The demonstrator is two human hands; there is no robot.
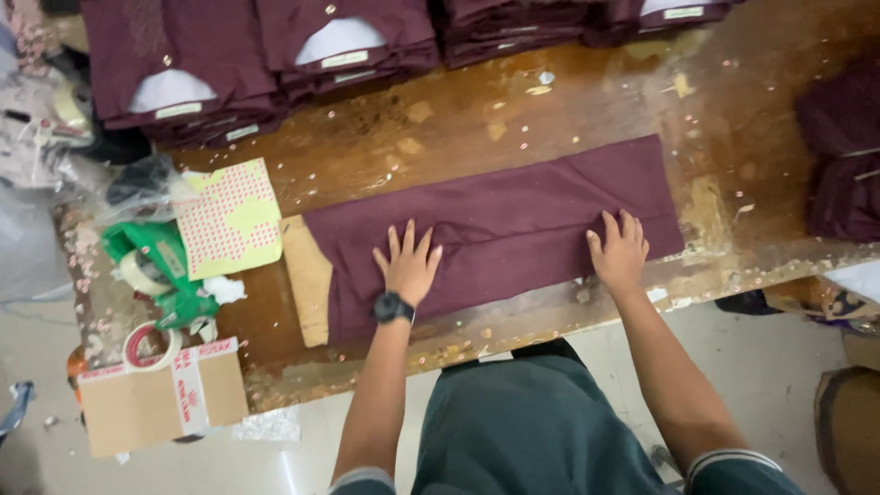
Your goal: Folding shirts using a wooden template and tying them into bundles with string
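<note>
— What's on the left of the worktop [513,110]?
— A dotted sticker sheet [229,218] and a green tape dispenser [160,266].
— And the hands?
— Left hand [408,266] and right hand [621,252] lie flat, fingers spread, gripping nothing, pressing the folded maroon cloth [513,220] over what looks like a cardboard sheet [307,280].
— The step?
— Smoothing, probably; the next fold needs square edges.

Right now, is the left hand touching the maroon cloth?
Touching. The head view shows the left hand pressed flat, fingers spread, on the folded maroon cloth, with no gap visible.
</note>
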